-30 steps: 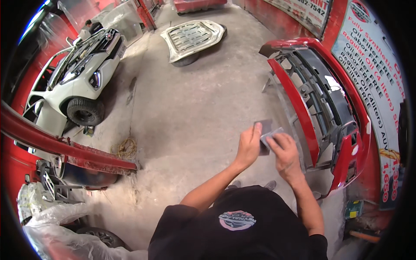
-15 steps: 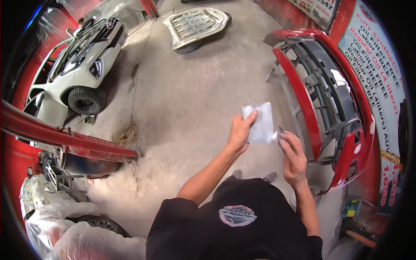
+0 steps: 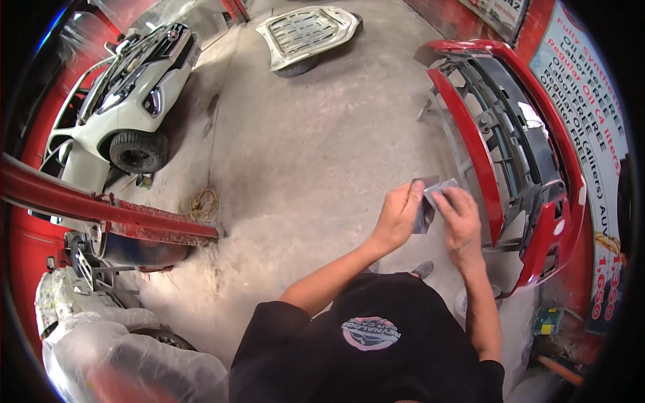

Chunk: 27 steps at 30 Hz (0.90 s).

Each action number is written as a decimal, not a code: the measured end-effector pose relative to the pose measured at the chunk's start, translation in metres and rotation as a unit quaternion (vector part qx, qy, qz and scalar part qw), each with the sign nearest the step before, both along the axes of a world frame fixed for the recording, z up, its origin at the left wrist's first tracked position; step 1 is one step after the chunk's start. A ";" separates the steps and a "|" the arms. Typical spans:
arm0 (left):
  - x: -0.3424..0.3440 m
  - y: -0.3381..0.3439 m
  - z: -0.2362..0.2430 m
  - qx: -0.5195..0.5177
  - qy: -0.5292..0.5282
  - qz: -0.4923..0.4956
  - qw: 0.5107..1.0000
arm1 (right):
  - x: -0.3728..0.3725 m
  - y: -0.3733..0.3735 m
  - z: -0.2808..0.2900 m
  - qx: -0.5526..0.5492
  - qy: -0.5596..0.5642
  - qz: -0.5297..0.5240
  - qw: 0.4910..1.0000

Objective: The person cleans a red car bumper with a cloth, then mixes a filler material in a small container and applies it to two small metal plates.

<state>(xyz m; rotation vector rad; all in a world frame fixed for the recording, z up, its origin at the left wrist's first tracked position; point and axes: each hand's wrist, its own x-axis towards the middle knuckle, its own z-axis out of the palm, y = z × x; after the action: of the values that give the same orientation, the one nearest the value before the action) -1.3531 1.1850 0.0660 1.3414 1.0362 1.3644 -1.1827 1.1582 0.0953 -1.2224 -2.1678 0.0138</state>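
Between thumb and fingers, my left hand (image 3: 396, 218) grips a thin, flat grey plate (image 3: 422, 220), tilted so that its face looks dark. My right hand (image 3: 462, 221) pinches a small, flat, light-grey piece (image 3: 440, 187) that looks like a putty spreader. The spreader lies against or just over the plate's upper right edge; whether they touch I cannot tell. My fingers hide part of both. Both hands are held at mid-height in front of me, left of a red car bumper (image 3: 463, 151).
At the left stands a white car (image 3: 127, 101) with a bare front wheel. A slanting red beam (image 3: 134, 218), a coil of rope (image 3: 199, 203) and a plastic-covered vehicle (image 3: 134, 363) are nearer. A slotted panel (image 3: 309, 33) rests on the floor ahead. A sign (image 3: 581, 101) hangs at right.
My hands have come together. The plate has tilted from its pale, broad face to a darker, narrower view. The spreader has moved up and left onto or over the plate's edge.
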 end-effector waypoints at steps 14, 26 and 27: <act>-0.035 0.025 -0.016 -0.087 -0.053 0.066 0.993 | 0.008 -0.033 -0.043 -0.116 0.190 0.003 0.975; -0.016 -0.004 -0.016 -0.302 -0.395 -0.090 0.863 | 0.023 -0.034 -0.056 -0.118 0.021 0.002 0.993; -0.015 -0.003 0.002 -0.263 -0.380 -0.085 0.883 | 0.025 -0.035 -0.059 -0.119 0.021 -0.002 0.993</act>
<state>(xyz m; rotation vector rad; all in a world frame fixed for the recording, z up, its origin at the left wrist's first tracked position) -1.3680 1.1823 0.0676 0.4014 0.6435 1.1916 -1.1574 1.1229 0.0359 -1.3442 -2.1737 0.3018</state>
